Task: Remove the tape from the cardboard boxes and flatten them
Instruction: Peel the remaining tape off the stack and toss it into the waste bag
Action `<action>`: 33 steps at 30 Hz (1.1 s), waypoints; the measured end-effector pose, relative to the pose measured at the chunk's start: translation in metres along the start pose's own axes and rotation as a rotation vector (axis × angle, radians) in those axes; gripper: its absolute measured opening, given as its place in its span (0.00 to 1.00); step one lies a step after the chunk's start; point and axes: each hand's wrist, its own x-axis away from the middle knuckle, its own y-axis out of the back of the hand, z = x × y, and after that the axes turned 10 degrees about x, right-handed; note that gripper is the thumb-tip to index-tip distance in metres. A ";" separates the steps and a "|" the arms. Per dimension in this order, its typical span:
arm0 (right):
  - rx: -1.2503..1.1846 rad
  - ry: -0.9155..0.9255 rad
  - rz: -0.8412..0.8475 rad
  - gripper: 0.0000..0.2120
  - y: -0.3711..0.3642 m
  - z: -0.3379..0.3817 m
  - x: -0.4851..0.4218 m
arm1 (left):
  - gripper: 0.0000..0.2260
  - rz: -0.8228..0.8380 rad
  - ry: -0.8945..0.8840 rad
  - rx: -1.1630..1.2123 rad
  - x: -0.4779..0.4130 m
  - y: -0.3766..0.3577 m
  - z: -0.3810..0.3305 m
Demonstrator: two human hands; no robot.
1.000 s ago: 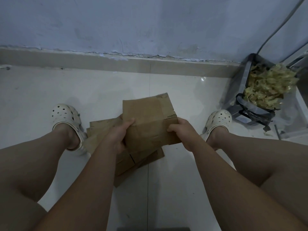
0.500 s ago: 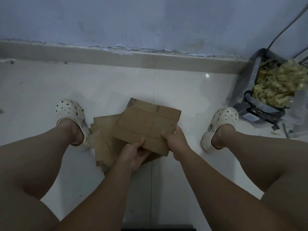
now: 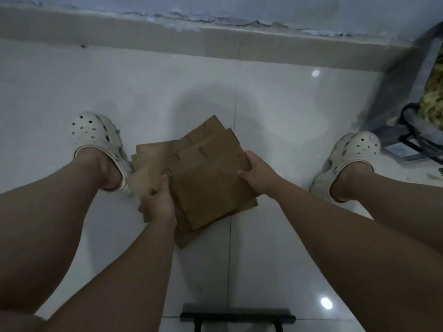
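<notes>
Head view: two hands (image 3: 159,203) (image 3: 260,174) grip one flattened box (image 3: 211,188).

Flattened boxes (image 3: 211,188) between feet, seemingly stacked

One head-worn camera looks steeply down, close over the white tiled floor (image 3: 275,111), facing the wall's baseboard (image 3: 119,32).

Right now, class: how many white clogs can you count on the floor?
2. One clog sits left of the cardboard pile; the other clog sits right of it, near the bag.
</notes>
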 end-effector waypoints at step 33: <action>-0.680 -0.569 0.140 0.38 0.014 -0.138 0.018 | 0.23 0.826 -0.123 -0.230 -0.005 -0.041 -0.012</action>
